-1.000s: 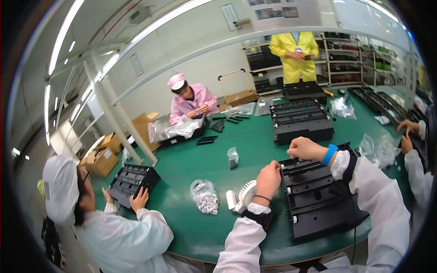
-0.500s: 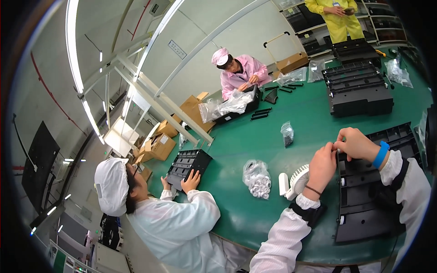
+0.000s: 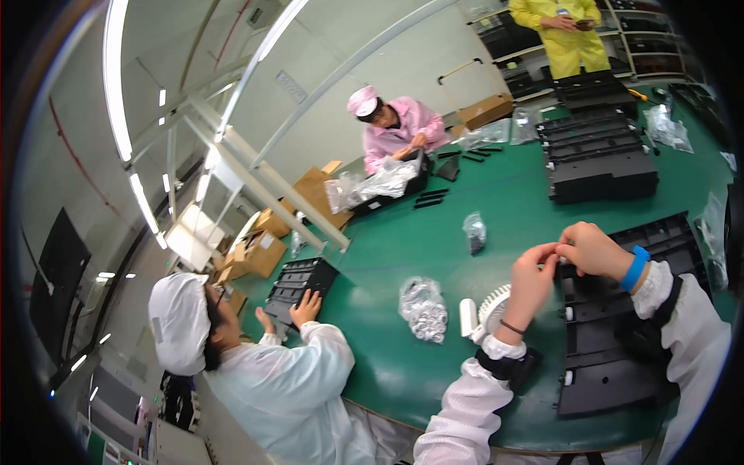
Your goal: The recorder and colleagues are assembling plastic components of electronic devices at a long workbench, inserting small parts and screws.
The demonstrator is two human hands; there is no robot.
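We see a matt black panel [image 3: 601, 337], broad and roughly rectangular, its face crossed by parallel ribs and long recesses and marked with small dark holes. Small white fittings [image 3: 569, 314] sit along its left edge, and its lower part is a plainer, smooth face. We see the left hand [image 3: 531, 287] with fingers bent and drawn in toward the thumb, its tips reaching those of the right hand [image 3: 595, 252]. The right hand is likewise curled, its thumb and forefinger brought close together. We cannot tell whether either pinch is fully closed or has a small part between the fingertips. The panel lies flat on the green table [image 3: 372, 291], below the meeting fingertips, which stand at its upper left corner; most of it extends toward the wearer from the hands, under the right forearm with its blue wristband [image 3: 637, 269]. Just left of the left hand we find a white handheld fan [image 3: 493, 310]; farther left, a clear bag of white rings [image 3: 426, 316]. Beyond both hands stands a larger black unit [image 3: 601, 167], well apart from them.
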